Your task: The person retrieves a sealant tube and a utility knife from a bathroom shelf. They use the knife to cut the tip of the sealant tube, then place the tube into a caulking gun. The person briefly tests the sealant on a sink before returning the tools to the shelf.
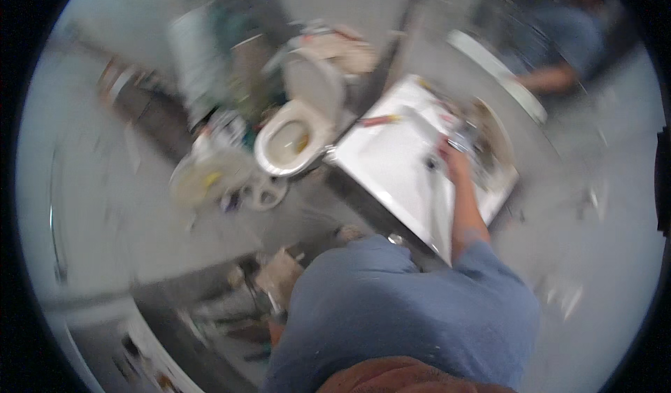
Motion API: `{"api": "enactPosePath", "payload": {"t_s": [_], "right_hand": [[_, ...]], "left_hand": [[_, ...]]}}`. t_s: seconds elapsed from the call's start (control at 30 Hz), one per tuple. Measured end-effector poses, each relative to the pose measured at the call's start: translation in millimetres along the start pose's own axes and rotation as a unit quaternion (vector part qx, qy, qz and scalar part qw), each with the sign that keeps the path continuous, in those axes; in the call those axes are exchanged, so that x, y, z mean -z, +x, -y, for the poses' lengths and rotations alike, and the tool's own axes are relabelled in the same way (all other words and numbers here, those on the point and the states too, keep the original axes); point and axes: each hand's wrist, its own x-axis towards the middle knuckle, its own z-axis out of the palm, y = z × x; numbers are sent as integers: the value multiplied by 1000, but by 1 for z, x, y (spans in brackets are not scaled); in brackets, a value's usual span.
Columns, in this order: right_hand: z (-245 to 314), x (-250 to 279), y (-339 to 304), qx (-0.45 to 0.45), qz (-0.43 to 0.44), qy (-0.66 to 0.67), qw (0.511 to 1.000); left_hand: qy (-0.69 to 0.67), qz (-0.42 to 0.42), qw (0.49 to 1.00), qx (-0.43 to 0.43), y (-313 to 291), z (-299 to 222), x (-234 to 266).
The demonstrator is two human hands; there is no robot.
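Note:
The picture is smeared by motion. My right hand [456,161] reaches out over a white washbasin [391,162] and rests at a chrome tap [459,141] on its far side. The blur hides whether the fingers grip the tap. My forearm runs back to the blue sleeve [482,260] of my shirt. My left hand is hidden behind my body at the lower middle.
A white toilet [288,141] with its lid up stands left of the basin. A red and yellow tube [379,120] lies on the basin's rim. Clutter and a pale bag [203,176] crowd the floor at left. A mirror [559,50] at upper right shows a person in blue.

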Motion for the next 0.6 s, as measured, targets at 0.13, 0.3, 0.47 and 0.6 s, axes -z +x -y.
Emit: {"api": "enactPosePath", "payload": {"t_s": [0.13, 0.3, 0.47, 0.6], "right_hand": [[44, 55, -35, 264, -179, -438, 841], [98, 15, -76, 386, -128, -521, 750], [51, 20, -43, 449, -124, -504, 727], [32, -15, -88, 292, 2, -639, 711]], "left_hand": [[7, 11, 998, -68, -5, 4, 14], [-68, -40, 988, -133, -5, 30, -17], [-114, -138, 981, -77, -41, 17, -41], [-217, -105, 967, -84, -14, 77, -27]]}}
